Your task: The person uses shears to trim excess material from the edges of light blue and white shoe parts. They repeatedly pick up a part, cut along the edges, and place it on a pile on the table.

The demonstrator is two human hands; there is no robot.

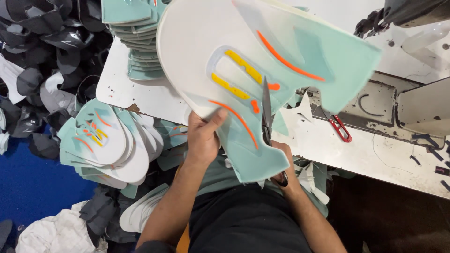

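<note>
My left hand (202,137) grips the lower left edge of a large mint-green and white shoe-upper panel (243,51) with orange and yellow stripes, held up in front of me. Under the panel's lower right edge, my right hand (285,165) holds black scissors (267,112). Their blades point up across the panel near its middle. The panel hides most of my right hand's fingers.
A stack of similar mint panels (138,42) sits on the white worktable (140,91). More cut panels (105,140) pile at my left. Dark fabric pieces (42,51) heap beyond. Red-handled snips (340,127) lie by the sewing machine (412,98).
</note>
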